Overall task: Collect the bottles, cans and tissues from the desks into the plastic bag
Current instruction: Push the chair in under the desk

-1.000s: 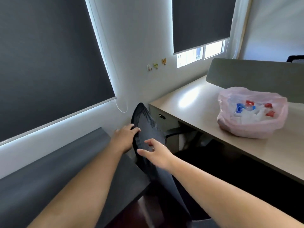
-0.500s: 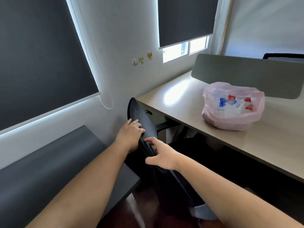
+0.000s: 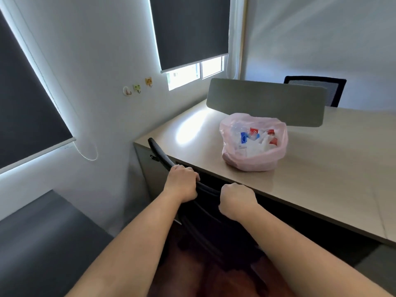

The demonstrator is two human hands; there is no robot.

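The left hand (image 3: 182, 185) and right hand (image 3: 236, 200), loose before, now both clench the chair back (image 3: 159, 152), drawn close to the desk (image 3: 321, 179) mid-frame.

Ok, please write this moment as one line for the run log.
left hand: grips black mesh chair back | right hand: grips it too | pink plastic bag: filled, on beige desk

Beige desk (image 3: 321, 181), pink plastic bag (image 3: 254, 159) resting on it
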